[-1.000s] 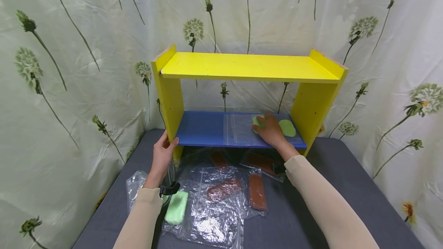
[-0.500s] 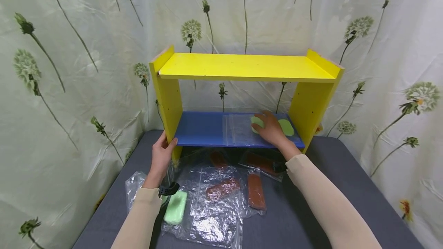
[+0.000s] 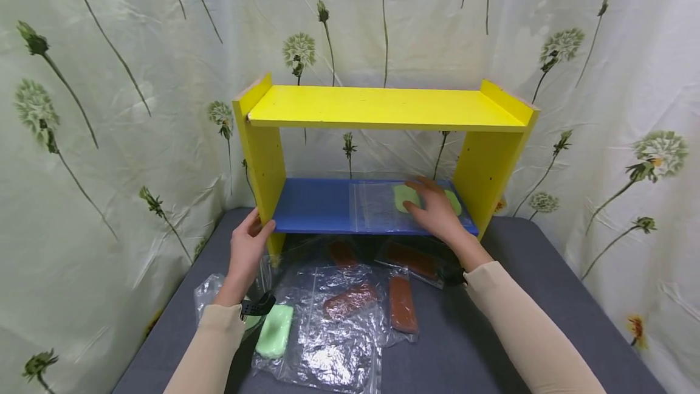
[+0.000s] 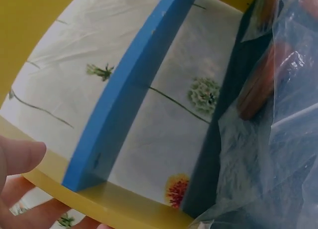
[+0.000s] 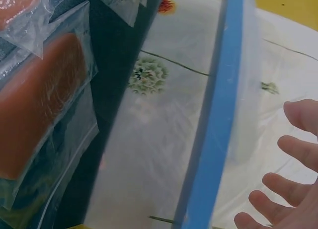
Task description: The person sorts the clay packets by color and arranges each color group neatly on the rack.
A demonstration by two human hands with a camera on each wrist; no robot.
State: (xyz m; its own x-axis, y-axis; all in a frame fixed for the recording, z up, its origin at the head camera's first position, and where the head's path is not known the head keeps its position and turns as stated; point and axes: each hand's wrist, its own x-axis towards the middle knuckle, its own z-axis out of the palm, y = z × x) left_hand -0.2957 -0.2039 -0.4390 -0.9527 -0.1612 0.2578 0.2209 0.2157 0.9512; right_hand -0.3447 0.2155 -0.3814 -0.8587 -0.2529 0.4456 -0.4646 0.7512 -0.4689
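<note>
My left hand (image 3: 246,257) grips the left side panel (image 3: 265,169) of a small yellow shelf unit, thumb at the front edge and fingers round the outer side. On its blue lower shelf (image 3: 314,205) lies a clear zip bag (image 3: 372,208) with two light green soap bars. The left green bar (image 3: 404,198) shows plainly; the right green bar (image 3: 453,202) is partly hidden behind my right hand (image 3: 439,214). In the right wrist view that hand's fingers (image 5: 290,189) are spread, apart from the blue shelf edge (image 5: 216,119), and hold nothing.
Below and in front of the unit, clear bags with reddish-brown bars (image 3: 402,306) lie on the dark grey table (image 3: 465,345). Another green bar (image 3: 275,330) lies near my left wrist. The yellow top shelf (image 3: 377,105) spans above. A flowered curtain (image 3: 180,65) hangs behind.
My right hand has come off the left green bar and shifted right, uncovering that bar and covering more of the right one. My left hand keeps its grip on the panel.
</note>
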